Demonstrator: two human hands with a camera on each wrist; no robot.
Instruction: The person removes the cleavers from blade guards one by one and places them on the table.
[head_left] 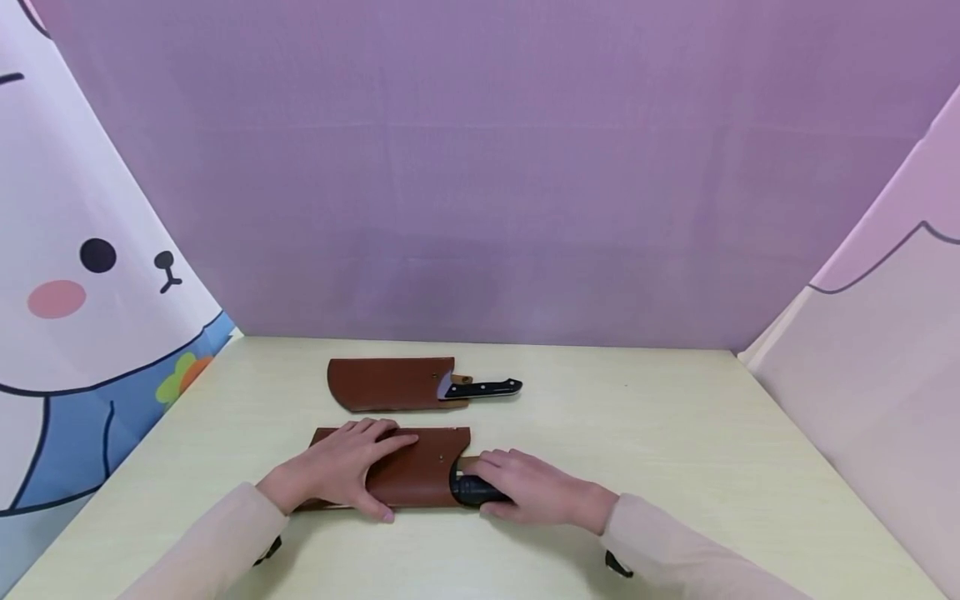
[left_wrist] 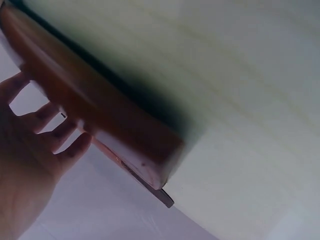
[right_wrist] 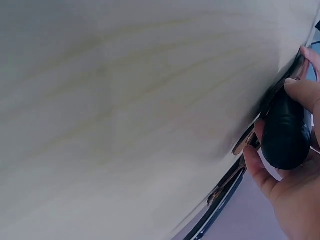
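Observation:
A brown leather knife sheath (head_left: 420, 467) lies flat on the table near me, with a knife's thick black handle (head_left: 474, 490) sticking out of its right end; the blade is hidden inside. My left hand (head_left: 348, 462) rests on the left half of this sheath, fingers spread across it and thumb at the near edge. In the left wrist view, the fingertips touch the sheath's side (left_wrist: 95, 107). With fingers and thumb around the black handle, my right hand (head_left: 536, 490) grips the knife; the right wrist view shows the rounded handle end (right_wrist: 287, 140) against the palm.
Just behind lies a second brown sheath (head_left: 390, 383) with a riveted black-handled knife (head_left: 483, 389) in it, its handle pointing right. Both lie on a pale wood-grain table (head_left: 637, 417). A purple cloth (head_left: 480, 183) hangs at the back, and printed cloths flank the sides.

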